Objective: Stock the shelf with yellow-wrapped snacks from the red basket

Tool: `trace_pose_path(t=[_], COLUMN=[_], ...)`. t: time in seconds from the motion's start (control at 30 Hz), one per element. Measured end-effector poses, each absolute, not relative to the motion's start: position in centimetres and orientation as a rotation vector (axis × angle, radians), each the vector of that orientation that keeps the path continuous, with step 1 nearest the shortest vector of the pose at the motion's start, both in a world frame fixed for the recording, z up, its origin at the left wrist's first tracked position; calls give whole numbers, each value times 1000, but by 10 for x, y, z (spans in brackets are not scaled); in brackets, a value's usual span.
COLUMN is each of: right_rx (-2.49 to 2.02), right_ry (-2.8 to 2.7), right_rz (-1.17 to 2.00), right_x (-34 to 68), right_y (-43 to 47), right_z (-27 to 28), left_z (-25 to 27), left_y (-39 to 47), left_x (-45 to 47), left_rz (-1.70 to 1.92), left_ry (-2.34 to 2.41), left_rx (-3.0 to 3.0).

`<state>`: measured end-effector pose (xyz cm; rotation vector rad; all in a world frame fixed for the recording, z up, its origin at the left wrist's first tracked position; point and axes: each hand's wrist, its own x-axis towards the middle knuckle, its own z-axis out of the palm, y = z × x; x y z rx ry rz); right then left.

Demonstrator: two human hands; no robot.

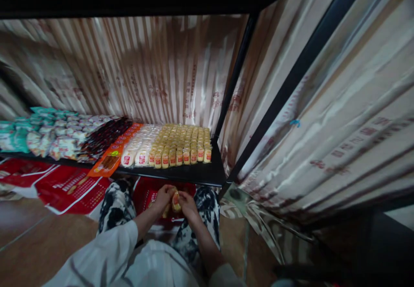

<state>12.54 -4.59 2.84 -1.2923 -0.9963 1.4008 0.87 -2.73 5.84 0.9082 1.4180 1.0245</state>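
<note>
Between my knees, my left hand (164, 197) and my right hand (188, 205) pinch a small yellow wrapped snack cake (176, 201) with a reddish label. My left fingers are closed at its upper left side and my right fingers at its right side. Below them lies an open red bag (142, 192), with another yellow packet (166, 211) partly hidden by my left hand. On the low black shelf (194, 175) just beyond stand rows of similar yellow packets (181, 147). Pale wrapped packets (139, 149) stand to their left.
Farther left on the shelf are orange packs (111, 160), dark red packets (103, 138), white packets (63, 142) and teal packets (22, 132). Red printed bags (71, 188) lie below. A black post (236, 76) and striped curtains (349, 127) stand to the right.
</note>
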Motion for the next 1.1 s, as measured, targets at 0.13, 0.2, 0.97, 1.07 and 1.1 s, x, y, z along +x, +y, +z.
trace_pose_path(t=[0.13,0.2,0.97,1.07,1.1], right_rx=[-1225,-1202,-1356,-1397,-1406], right_ry=[-943,-952,-905,-906,-904], right_rz=[1357,1313,512,444,444], right_x=[136,144,263,272,275], right_y=[-42,-39,136,155,161], right_z=[53,67,150,150,149], left_z=[82,93,211,209,207], left_y=[-17,-9,196,221,229], left_x=[19,26,171,190,196], left_rz=[1043,1059,803,786,787], left_ry=[1343,1296,1071,1076,1082], left_rx=[987,1045,1541,1739,1783])
